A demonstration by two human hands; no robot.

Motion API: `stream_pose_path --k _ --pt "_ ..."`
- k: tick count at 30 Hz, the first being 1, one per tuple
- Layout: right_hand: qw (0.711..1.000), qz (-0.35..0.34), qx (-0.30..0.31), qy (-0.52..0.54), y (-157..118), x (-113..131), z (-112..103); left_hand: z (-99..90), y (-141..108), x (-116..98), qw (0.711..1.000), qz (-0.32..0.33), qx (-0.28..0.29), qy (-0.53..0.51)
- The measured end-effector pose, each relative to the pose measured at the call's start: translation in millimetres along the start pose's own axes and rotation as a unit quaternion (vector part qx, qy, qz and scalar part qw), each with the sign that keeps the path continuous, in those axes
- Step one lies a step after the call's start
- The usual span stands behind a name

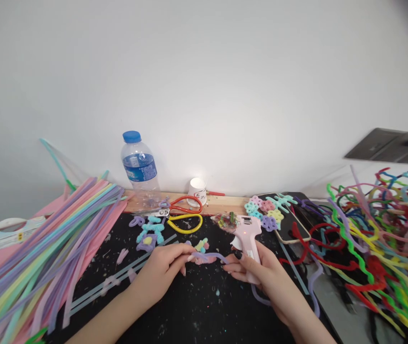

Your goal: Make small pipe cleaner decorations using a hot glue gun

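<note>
My right hand [266,274] is wrapped round a pale pink glue gun [250,241], which stands nearly upright with a small orange light on its body. The nozzle end points left toward a crumpled clear wrapper [227,221] with coloured bits. My left hand [164,263] pinches one end of a lilac pipe cleaner [211,256], whose other end reaches the fingertips of my right hand. Just behind it lie a small pastel pipe-cleaner piece [201,245] and a pink fuzzy piece [204,261], partly covered.
Scissors [186,223] with red and yellow handles lie behind my left hand. A water bottle [140,167] and paper cup [198,192] stand by the wall. Pipe cleaners heap at left [53,239] and right [379,248]. Glue sticks [96,289] and pipe-cleaner flowers [266,210] rest on the black mat [204,306].
</note>
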State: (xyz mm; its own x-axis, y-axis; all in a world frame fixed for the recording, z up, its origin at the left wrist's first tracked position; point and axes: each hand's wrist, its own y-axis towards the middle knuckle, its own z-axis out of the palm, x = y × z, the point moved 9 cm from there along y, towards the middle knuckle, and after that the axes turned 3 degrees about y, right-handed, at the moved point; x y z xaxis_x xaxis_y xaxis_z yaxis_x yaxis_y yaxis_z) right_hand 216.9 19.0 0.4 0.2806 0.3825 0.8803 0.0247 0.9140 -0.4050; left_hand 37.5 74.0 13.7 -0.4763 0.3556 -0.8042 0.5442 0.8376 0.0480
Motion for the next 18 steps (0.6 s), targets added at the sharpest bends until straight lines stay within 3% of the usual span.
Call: stream_pose_path --k 5,12,18 --pt "1.000 -0.006 -0.011 0.000 -0.1 0.3 -2.1 -2.0 0.4 2.1 1.000 -0.016 -0.011 0.008" --pt "0.999 -0.025 -0.035 0.014 1.1 2.5 -3.7 4.5 -1.4 0.6 0.999 -0.032 0.015 -0.035" --pt "0.993 -0.113 -0.038 -0.022 -1.5 19.9 -6.7 -0.4 -0.5 9.2 0.996 -0.067 -0.015 -0.063"
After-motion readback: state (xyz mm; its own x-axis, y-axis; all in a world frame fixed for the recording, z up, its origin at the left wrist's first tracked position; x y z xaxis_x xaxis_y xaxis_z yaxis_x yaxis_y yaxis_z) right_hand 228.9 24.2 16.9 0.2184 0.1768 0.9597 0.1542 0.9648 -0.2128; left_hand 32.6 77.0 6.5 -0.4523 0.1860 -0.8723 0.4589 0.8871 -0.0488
